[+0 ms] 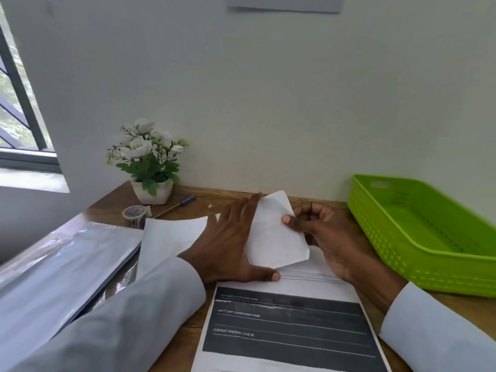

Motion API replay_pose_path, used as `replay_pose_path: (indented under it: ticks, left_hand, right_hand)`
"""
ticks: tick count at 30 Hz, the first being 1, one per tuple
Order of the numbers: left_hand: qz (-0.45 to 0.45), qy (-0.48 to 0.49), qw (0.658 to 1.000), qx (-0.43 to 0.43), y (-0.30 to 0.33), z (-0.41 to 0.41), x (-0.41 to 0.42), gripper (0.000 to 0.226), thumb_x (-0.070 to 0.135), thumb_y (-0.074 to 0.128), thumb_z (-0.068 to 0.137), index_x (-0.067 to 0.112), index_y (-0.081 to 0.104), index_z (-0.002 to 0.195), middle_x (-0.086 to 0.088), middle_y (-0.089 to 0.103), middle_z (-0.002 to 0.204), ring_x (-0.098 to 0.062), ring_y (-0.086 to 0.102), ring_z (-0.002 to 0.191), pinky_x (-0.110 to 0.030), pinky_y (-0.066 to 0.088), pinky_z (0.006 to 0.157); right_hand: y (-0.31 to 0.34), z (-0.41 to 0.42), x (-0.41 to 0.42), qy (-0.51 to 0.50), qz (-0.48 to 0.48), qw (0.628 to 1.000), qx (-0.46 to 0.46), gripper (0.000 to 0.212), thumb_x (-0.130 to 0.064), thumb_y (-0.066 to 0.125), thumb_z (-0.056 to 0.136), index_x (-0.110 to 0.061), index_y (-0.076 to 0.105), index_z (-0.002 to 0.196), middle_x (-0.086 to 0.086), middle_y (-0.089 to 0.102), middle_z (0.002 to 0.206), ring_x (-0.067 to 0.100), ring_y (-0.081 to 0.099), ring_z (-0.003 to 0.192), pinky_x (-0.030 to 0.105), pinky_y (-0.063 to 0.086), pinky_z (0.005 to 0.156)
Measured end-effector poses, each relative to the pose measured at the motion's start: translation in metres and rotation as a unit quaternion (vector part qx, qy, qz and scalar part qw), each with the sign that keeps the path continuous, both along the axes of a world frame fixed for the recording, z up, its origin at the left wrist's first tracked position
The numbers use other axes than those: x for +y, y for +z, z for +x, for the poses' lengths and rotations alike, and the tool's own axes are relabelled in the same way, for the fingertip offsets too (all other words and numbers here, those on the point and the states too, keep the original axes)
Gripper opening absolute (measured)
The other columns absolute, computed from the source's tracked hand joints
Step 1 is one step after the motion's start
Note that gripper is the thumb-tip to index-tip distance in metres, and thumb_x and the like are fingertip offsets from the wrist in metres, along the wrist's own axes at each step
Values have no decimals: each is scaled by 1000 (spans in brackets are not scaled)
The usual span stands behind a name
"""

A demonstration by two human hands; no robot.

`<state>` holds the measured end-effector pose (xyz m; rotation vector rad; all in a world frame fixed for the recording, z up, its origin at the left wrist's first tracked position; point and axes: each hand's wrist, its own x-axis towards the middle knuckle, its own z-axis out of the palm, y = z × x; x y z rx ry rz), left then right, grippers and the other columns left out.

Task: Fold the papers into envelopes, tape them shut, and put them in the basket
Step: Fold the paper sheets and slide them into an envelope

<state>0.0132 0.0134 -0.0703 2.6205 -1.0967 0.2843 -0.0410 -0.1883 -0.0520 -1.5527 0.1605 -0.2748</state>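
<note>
A partly folded white paper (273, 232) is held up over the wooden desk, tilted on edge. My right hand (322, 237) pinches its right edge between thumb and fingers. My left hand (228, 245) lies flat against its left side, thumb resting on the paper stack (308, 275) below. A further white sheet (171, 237) lies to the left. A roll of tape (135, 216) stands at the back left. The green plastic basket (418, 253) sits at the right with nothing visible inside.
A printed form with dark bands (290, 326) lies at the front of the desk. A silver foil pouch (61, 267) covers the left side. A potted white flower (150, 167) and a pen (177, 206) sit near the wall. A window is at far left.
</note>
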Motion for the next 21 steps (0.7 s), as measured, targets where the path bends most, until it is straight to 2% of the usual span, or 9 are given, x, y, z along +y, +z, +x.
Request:
replay_pose_path:
  ticks: [3,5,8,11,13,16,21]
  left_hand:
    - [18,16,999,-30,2,0,2,132,92,46,54,27,-24,146,0,4,159,-24,13,145,-59,14,115]
    - [23,14,999,-42,4,-1,2,129,89,47,58,26,-23,146,-1,6,159,-24,13,144,-60,15,115]
    - [25,13,998,-63,4,-2,3,126,88,48,60,26,-20,146,-2,8,158,-24,14,144,-61,12,115]
    - [27,12,997,-77,3,1,3,126,89,47,61,24,-15,149,-3,11,158,-24,16,143,-63,10,115]
    - [27,7,996,-82,2,2,3,124,89,46,61,25,-14,149,-3,13,158,-24,17,143,-63,6,115]
    - [20,-9,995,-97,1,2,2,119,88,45,64,28,-13,148,-4,16,157,-26,18,143,-62,0,116]
    - [24,-26,994,-100,6,3,4,119,91,39,61,30,-14,147,-1,12,158,-24,16,144,-64,4,115]
  right_hand:
    - [5,-1,-2,-1,-17,1000,-12,34,-9,85,70,0,70,100,25,72,100,31,70,87,47,56,80]
    - [7,-2,-1,3,-27,999,-16,35,-9,84,70,0,71,101,23,73,100,34,70,90,52,55,85]
    - [10,-4,-2,18,-50,998,-19,30,-12,83,72,-4,72,99,14,77,94,31,72,91,47,58,82]
    - [12,-5,-3,49,-88,995,2,31,-17,83,74,-12,74,103,4,79,94,20,74,90,34,60,73]
    - [11,-4,-2,72,-103,992,32,37,-23,82,75,-15,73,110,1,78,100,18,74,95,35,60,79]
    - [8,-4,4,99,-81,989,70,36,-25,80,79,-16,72,112,0,77,105,18,72,101,41,57,92]
    - [5,-4,6,119,13,989,83,33,-18,72,84,-4,71,114,10,75,110,27,69,108,46,52,100]
